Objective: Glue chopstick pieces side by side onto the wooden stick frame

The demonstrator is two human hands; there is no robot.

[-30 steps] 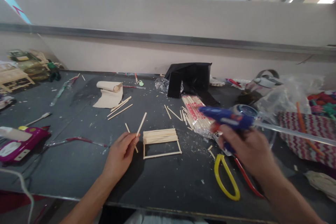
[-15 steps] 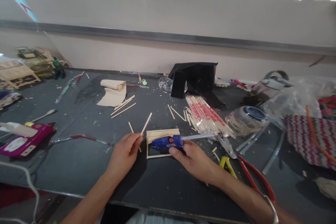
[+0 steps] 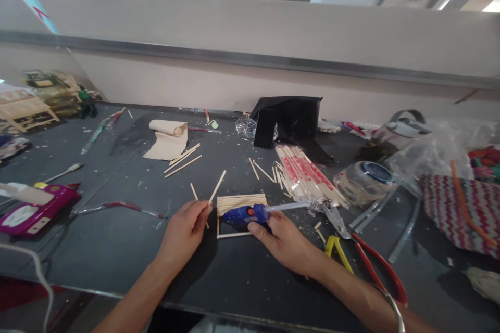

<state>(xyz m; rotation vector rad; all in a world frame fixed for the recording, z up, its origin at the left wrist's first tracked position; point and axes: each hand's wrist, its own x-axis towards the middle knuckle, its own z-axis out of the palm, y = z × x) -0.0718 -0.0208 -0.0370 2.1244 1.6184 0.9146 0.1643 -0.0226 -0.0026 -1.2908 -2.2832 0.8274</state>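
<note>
Pinched in my left hand [image 3: 187,231] is a short wooden stick [image 3: 217,187], tilted up to the right. Another thin stick [image 3: 194,192] lies partly behind those fingers. My right hand [image 3: 283,237] is closed around a blue glue gun [image 3: 244,215] with a clear glue stick [image 3: 291,206] poking out of its back end. The gun's nozzle points left, over the left side of a small rectangular stick frame [image 3: 240,200]. Sticks laid side by side fill the frame's far part, while its near part is an open gap. The gun hides much of that gap.
Right of my hand lie pliers with red handles [image 3: 380,265] and a yellow handle [image 3: 339,251]. Packed sticks [image 3: 308,174], a clear jar [image 3: 363,182] and a black folded piece [image 3: 289,119] stand beyond. A beige cloth roll [image 3: 167,135] and a magenta device [image 3: 39,208] are leftward.
My right hand has brought the glue gun from the right, above the pliers, leftward to over the stick frame. My left hand keeps its stick in about the same place.
</note>
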